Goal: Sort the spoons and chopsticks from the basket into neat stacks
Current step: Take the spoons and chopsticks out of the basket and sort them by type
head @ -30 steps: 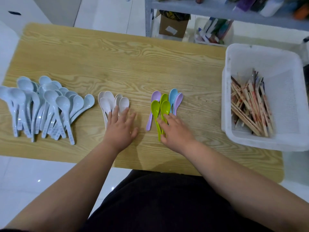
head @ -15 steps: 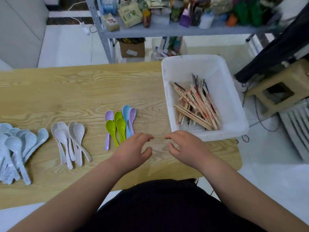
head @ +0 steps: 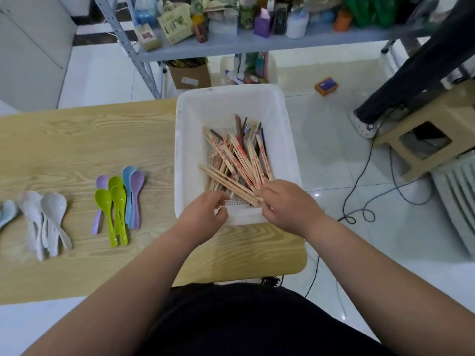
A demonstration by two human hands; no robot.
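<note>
A white basket [head: 231,104] stands on the right end of the wooden table [head: 77,140]. Inside it lies a loose pile of wooden chopsticks [head: 239,160], some in red-printed wrappers. My left hand [head: 203,214] hovers over the basket's near rim, fingers curled and apart, holding nothing. My right hand [head: 290,204] has its fingertips on the near ends of a few chopsticks; whether it grips them is unclear. Left of the basket lie coloured spoons [head: 119,201] in green, purple and blue, then white spoons [head: 46,219]. Pale blue spoons [head: 6,211] show at the left edge.
Behind the table a metal shelf [head: 257,39] is crowded with bottles and boxes, a cardboard box [head: 189,74] beneath it. On the floor to the right are an orange box [head: 326,86], a beige stool [head: 424,134], black cables [head: 359,191] and a person's dark-trousered leg [head: 411,65].
Both hands left the spoon piles and moved right to the basket. My view swung right, so the spoons now sit at the left.
</note>
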